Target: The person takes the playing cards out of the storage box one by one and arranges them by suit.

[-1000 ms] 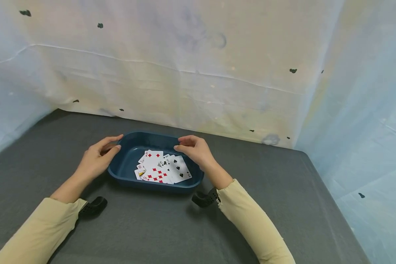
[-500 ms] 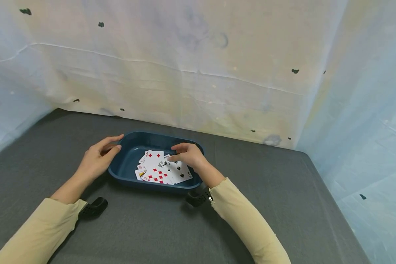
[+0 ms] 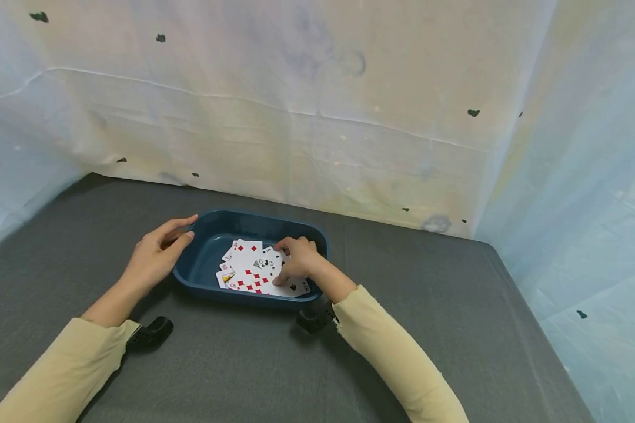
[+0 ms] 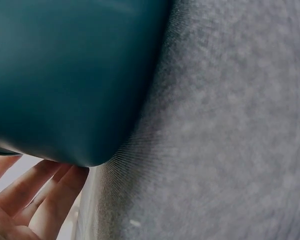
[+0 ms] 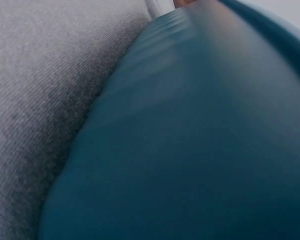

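A dark blue plastic tub (image 3: pixel 196 276) holds a loose, face-up pile of playing cards (image 3: pixel 249 264), red diamonds and black suits among them. At the tub's left end, my left hand (image 3: pixel 153 255) touches the outside with thumb and fingers apart; the left wrist view shows its fingers (image 4: pixel 57 202) against the outer wall. My right hand (image 3: pixel 301 261) reaches over the right end into the tub. Its thumb and forefinger are spread, tips on the cards at the right of the pile, partly covering them. The right wrist view shows mostly the tub's outer wall (image 5: pixel 165 140).
The tub stands on a dark grey cloth-covered table (image 3: pixel 233 364). Behind it hangs a pale patterned sheet (image 3: pixel 296 117), with a bluish sheet (image 3: pixel 592 205) at the right. Black wrist straps (image 3: pixel 153 332) hang below both sleeves.
My right hand has moved from the tub's far right rim inward and down onto the cards, its thumb spreading from the forefinger. Cards at the right have shifted slightly. My left hand stays put.
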{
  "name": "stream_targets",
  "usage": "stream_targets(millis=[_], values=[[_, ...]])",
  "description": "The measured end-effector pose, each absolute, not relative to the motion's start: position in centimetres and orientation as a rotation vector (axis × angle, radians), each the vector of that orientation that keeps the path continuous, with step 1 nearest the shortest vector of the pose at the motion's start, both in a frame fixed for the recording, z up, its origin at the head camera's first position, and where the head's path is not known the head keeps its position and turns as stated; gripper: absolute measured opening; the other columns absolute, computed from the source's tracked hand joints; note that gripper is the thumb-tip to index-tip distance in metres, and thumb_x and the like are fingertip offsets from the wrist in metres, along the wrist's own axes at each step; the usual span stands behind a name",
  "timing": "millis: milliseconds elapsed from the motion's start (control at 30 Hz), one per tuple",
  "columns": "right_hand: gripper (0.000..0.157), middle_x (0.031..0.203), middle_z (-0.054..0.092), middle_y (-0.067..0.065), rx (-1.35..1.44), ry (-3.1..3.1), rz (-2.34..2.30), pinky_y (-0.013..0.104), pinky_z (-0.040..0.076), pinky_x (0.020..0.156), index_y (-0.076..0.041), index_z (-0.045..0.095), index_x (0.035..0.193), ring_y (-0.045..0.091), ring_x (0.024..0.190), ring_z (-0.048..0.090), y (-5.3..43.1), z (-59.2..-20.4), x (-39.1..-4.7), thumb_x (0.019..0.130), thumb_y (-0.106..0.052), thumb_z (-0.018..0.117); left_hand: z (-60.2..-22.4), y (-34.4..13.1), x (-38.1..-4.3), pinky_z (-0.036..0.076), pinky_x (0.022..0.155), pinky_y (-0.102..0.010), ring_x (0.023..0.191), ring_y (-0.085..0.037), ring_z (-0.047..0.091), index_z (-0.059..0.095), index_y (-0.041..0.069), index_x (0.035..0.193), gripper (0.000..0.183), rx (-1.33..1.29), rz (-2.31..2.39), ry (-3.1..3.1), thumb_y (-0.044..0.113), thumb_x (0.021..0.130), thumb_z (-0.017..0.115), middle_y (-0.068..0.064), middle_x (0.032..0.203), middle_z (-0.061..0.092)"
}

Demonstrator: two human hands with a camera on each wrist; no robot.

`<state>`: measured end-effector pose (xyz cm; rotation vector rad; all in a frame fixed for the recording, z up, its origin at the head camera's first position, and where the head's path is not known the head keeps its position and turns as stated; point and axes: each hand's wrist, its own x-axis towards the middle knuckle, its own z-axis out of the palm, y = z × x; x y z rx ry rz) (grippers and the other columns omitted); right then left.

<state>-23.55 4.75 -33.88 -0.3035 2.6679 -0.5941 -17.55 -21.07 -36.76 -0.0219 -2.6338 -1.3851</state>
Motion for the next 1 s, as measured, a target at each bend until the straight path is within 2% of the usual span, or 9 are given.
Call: stream_targets(millis=[200, 367, 533, 633, 767, 867, 1000], values=[[0.047, 0.105, 0.056, 0.006, -0.219, 2.658, -0.680, 0.033, 0.042, 0.077, -0.015, 0.060, 0.108, 0.024, 0.100, 0.047, 4.8, -33.9, -23.4, 0.070, -0.021, 0.087, -36.8, -20.9, -17.6, 0.043, 0.088, -0.059, 0.117, -0.045, 0.050, 0.040, 0.015, 0.147, 0.050, -0.016, -1.390, -2.623, 0.038, 0.103, 0.040, -0.030, 0.136, 0.050], [0.040, 0.102, 0.056, 0.007, -0.176, 2.630, -0.855, 0.030, 0.043, 0.067, -0.013, 0.064, 0.105, 0.021, 0.086, 0.050, 5.1, -33.7, -23.2, 0.072, -0.013, 0.085, -36.9, -20.8, -17.7, 0.043, 0.087, -0.058, 0.117, -0.044, 0.050, 0.039, 0.016, 0.147, 0.050, -0.013, -1.395, -2.623, 0.039, 0.103, 0.039, -0.030, 0.136, 0.050], [0.034, 0.101, 0.059, 0.008, -0.271, 2.529, -1.029, 0.026, 0.042, 0.069, -0.008, 0.069, 0.106, 0.018, 0.087, 0.050, 5.6, -33.2, -22.9, 0.074, -0.006, 0.081, -36.9, -20.8, -17.6, 0.043, 0.087, -0.058, 0.117, -0.044, 0.050, 0.039, 0.016, 0.147, 0.050, -0.012, -1.400, -2.623, 0.039, 0.103, 0.040, -0.029, 0.136, 0.050], [0.032, 0.102, 0.062, 0.008, -0.344, 2.427, -1.114, 0.025, 0.046, 0.074, -0.004, 0.069, 0.107, 0.015, 0.088, 0.052, 5.9, -32.9, -22.6, 0.076, -0.002, 0.078, -36.9, -20.9, -17.5, 0.042, 0.088, -0.059, 0.117, -0.044, 0.050, 0.039, 0.016, 0.147, 0.050, -0.010, -1.399, -2.624, 0.039, 0.103, 0.040, -0.030, 0.136, 0.050], [0.033, 0.092, 0.061, 0.006, -0.416, 2.307, -1.179, 0.026, 0.049, 0.072, -0.001, 0.069, 0.109, 0.013, 0.080, 0.053, 6.0, -32.9, -22.3, 0.077, 0.001, 0.076, -36.9, -21.1, -17.4, 0.043, 0.087, -0.059, 0.117, -0.044, 0.050, 0.039, 0.017, 0.148, 0.050, -0.011, -1.395, -2.623, 0.038, 0.103, 0.039, -0.030, 0.135, 0.050], [0.033, 0.094, 0.061, 0.006, -0.440, 2.296, -1.152, 0.026, 0.047, 0.070, -0.004, 0.069, 0.112, 0.013, 0.080, 0.053, 5.7, -33.1, -22.2, 0.079, -0.004, 0.075, -37.0, -21.2, -17.3, 0.044, 0.086, -0.058, 0.115, -0.044, 0.052, 0.039, 0.016, 0.148, 0.049, -0.020, -1.400, -2.613, 0.037, 0.103, 0.040, -0.030, 0.134, 0.051], [0.029, 0.110, 0.065, 0.008, -0.482, 2.434, -0.999, 0.026, 0.048, 0.073, -0.011, 0.069, 0.114, 0.015, 0.090, 0.057, 4.7, -33.1, -22.2, 0.086, -0.018, 0.072, -37.0, -21.3, -17.3, 0.045, 0.087, -0.060, 0.113, -0.045, 0.055, 0.039, 0.016, 0.148, 0.049, -0.039, -1.416, -2.600, 0.036, 0.103, 0.040, -0.030, 0.132, 0.052]])
